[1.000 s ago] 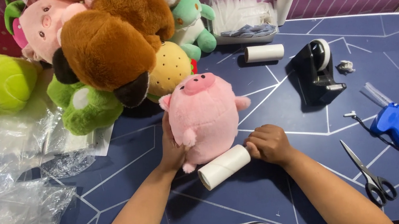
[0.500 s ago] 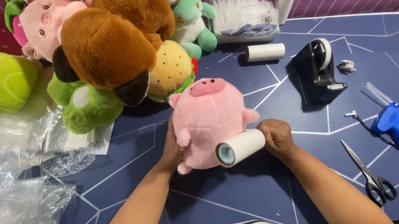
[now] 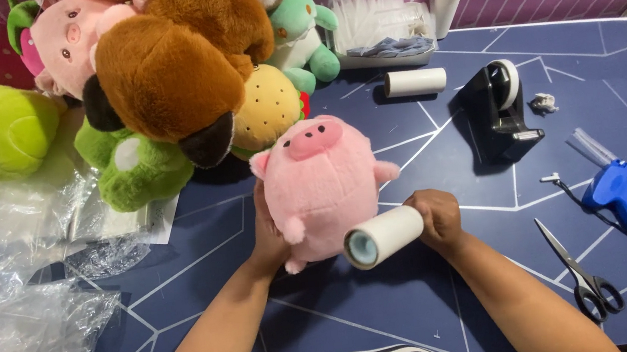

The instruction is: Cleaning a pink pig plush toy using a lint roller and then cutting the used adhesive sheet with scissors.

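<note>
Roller [image 3: 383,236] is lifted against the pig [image 3: 325,189], at its 5 o'clock.
Right hand [image 3: 438,218] is clasped round the handle, roller axis toward 8 o'clock; left hand [image 3: 268,234] grips the pig's flank.

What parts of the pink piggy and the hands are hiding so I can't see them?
Head view:
- Left hand: fingers hidden behind the pink pig plush.
- Pig's back: faces away from the camera.
- Right hand: palm and fingertips hidden; the white roller covers its grip.
- Roller's handle: hidden inside the right hand.
- Scissors: blade tips too thin to judge.
</note>
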